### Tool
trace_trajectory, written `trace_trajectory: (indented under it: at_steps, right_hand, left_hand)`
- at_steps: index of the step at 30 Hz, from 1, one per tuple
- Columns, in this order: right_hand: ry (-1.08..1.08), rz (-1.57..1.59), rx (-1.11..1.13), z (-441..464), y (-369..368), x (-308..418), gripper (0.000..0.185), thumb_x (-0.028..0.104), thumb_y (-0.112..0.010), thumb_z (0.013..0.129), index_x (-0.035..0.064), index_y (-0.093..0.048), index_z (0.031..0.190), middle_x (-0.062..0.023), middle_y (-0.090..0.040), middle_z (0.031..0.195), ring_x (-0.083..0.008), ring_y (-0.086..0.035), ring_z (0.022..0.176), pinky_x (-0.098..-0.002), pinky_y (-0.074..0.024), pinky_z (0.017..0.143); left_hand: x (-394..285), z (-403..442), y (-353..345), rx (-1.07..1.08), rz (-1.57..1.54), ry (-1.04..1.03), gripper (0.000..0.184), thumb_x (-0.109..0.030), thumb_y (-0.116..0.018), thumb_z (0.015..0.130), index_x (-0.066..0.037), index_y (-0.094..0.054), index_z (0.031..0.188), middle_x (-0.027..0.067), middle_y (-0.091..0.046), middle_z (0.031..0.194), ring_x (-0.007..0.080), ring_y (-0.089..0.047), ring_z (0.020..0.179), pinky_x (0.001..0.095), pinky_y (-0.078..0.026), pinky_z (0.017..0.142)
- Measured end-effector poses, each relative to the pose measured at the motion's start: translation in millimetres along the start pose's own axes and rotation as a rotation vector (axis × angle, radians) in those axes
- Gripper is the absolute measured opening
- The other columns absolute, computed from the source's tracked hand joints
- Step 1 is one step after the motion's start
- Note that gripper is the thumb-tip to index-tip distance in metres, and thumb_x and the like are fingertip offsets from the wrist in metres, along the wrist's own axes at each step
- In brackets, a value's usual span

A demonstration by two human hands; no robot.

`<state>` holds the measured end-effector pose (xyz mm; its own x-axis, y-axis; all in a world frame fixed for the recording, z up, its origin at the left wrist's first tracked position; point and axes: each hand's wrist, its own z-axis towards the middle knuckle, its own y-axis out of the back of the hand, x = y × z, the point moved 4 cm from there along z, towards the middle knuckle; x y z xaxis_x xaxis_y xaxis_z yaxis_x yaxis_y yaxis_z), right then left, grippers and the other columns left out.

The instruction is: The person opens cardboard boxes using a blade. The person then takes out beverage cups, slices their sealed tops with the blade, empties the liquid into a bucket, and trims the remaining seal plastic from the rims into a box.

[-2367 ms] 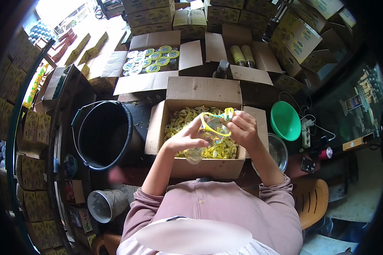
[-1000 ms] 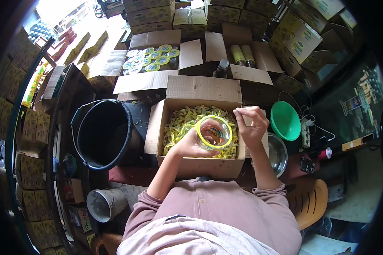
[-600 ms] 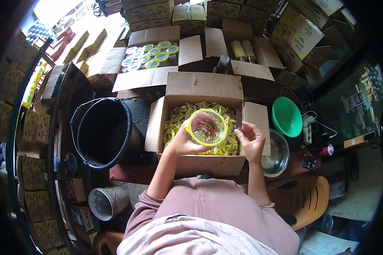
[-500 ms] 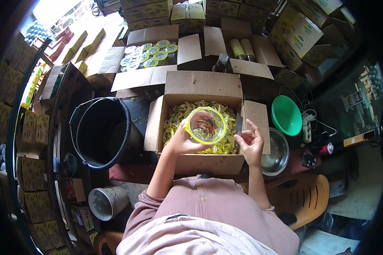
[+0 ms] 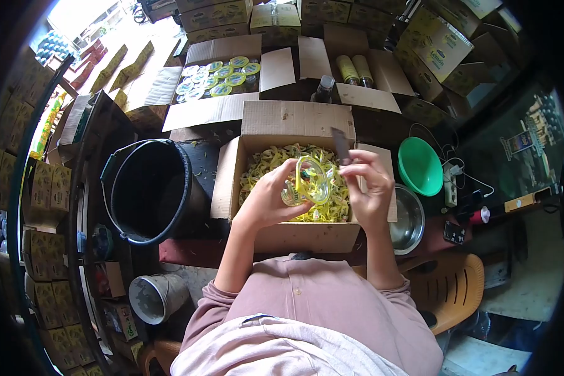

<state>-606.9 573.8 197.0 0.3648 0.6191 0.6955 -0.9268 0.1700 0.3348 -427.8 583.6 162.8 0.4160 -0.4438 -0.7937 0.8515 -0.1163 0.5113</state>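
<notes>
A clear plastic jar [image 5: 313, 180] with a yellow rim is tilted on its side, its mouth turned to the right. My left hand [image 5: 268, 197] is wrapped round its lower part. Just right of the jar, my right hand [image 5: 370, 182] pinches a thin dark flat strip [image 5: 340, 145], which points up and to the left. Both hands are over an open cardboard box [image 5: 297, 119] full of yellow-and-white wrapped pieces [image 5: 263, 164].
A black bucket [image 5: 187, 182] stands left of the box. On the right are a green bowl [image 5: 420, 166], a metal bowl [image 5: 413, 219] and a power strip [image 5: 450, 188]. Behind are a box of lidded jars [image 5: 222, 89], a dark bottle [image 5: 323, 91] and a box with two tubes [image 5: 346, 69].
The jar in my left hand has turned from facing up to lying sideways. My right hand, empty-looking earlier, picked up the dark strip and has raised it beside the jar.
</notes>
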Motion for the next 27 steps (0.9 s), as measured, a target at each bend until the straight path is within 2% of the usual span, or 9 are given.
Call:
trace_trajectory:
  at_steps: [2,3,6,7,10,13,16,27]
  right_hand:
    - [0.037,-0.06,0.152,6.9,-12.9,14.0,0.022,-0.013,-0.059,0.071,0.0003,-0.065,0.087,-0.0086,-0.059,0.09,-0.0145,-0.059,0.076,-0.0244,-0.048,0.064]
    - [-0.001,-0.019,0.149,9.6,-19.7,18.6,0.019,-0.01,-0.059,0.071,0.0001,-0.065,0.085,-0.0098,-0.06,0.085,-0.018,-0.06,0.074,-0.0266,-0.0472,0.062]
    - [0.017,-0.032,0.172,9.9,-29.2,18.9,0.014,0.003,-0.062,0.073,0.0022,-0.066,0.087,-0.008,-0.06,0.086,-0.0226,-0.059,0.081,-0.0323,-0.0463,0.07]
    - [0.034,-0.102,0.178,11.0,-27.6,22.6,0.014,0.014,-0.065,0.074,0.0036,-0.067,0.084,-0.0065,-0.061,0.086,-0.022,-0.056,0.086,-0.0339,-0.0396,0.079]
    - [0.169,-0.244,0.197,13.0,-26.3,28.6,0.016,0.02,-0.068,0.073,0.0058,-0.068,0.081,-0.0041,-0.062,0.086,-0.0191,-0.054,0.086,-0.0333,-0.0335,0.082]
    - [0.208,-0.29,0.163,13.2,-28.4,32.1,0.015,0.018,-0.072,0.068,0.0087,-0.068,0.08,-0.0017,-0.062,0.081,-0.018,-0.054,0.081,-0.0325,-0.0332,0.081]
    - [0.174,-0.281,0.154,9.7,-33.8,28.6,0.015,0.021,-0.07,0.07,0.0077,-0.068,0.075,0.0008,-0.063,0.081,-0.0171,-0.052,0.085,-0.0355,-0.0306,0.084]
    - [0.193,-0.304,0.084,7.8,-44.0,24.0,0.007,0.012,-0.068,0.071,0.008,-0.065,0.076,0.0007,-0.062,0.083,-0.0175,-0.053,0.085,-0.0359,-0.0308,0.082]
  left_hand:
    - [-5.4,-1.4,1.0,-0.012,0.114,0.041,0.057,-0.024,-0.072,0.066,-0.002,-0.046,0.112,0.0163,-0.057,0.102,0.029,-0.059,0.092,0.0352,-0.047,0.079]
    - [-8.8,-1.6,1.9,-0.019,0.15,0.057,0.057,-0.024,-0.071,0.066,-0.002,-0.046,0.112,0.0158,-0.058,0.101,0.0292,-0.059,0.091,0.0359,-0.047,0.078]
    - [-11.3,-2.8,5.3,-0.076,0.213,0.062,0.057,-0.025,-0.072,0.065,-0.003,-0.047,0.111,0.0137,-0.058,0.099,0.0277,-0.059,0.089,0.0367,-0.048,0.076]
    - [-11.5,-3.4,6.7,-0.101,0.226,0.057,0.057,-0.026,-0.072,0.065,-0.003,-0.047,0.111,0.0129,-0.058,0.098,0.0269,-0.059,0.088,0.0367,-0.047,0.076]
    - [-6.4,-4.5,6.9,-0.175,0.314,0.019,0.056,-0.025,-0.071,0.065,-0.004,-0.047,0.111,0.0117,-0.058,0.096,0.0264,-0.058,0.088,0.0366,-0.046,0.076]
    - [-8.8,-4.2,7.0,-0.185,0.378,0.059,0.054,-0.025,-0.07,0.066,-0.005,-0.047,0.111,0.0109,-0.057,0.097,0.0261,-0.057,0.09,0.0361,-0.044,0.076]
    - [-7.1,-4.4,5.2,-0.195,0.453,0.041,0.052,-0.024,-0.069,0.066,-0.006,-0.048,0.109,0.0101,-0.056,0.095,0.0262,-0.056,0.089,0.0359,-0.043,0.075]
    - [-1.4,-4.2,3.2,-0.203,0.445,0.094,0.051,-0.025,-0.07,0.065,-0.005,-0.047,0.106,0.0108,-0.055,0.094,0.0268,-0.056,0.088,0.0364,-0.043,0.075]
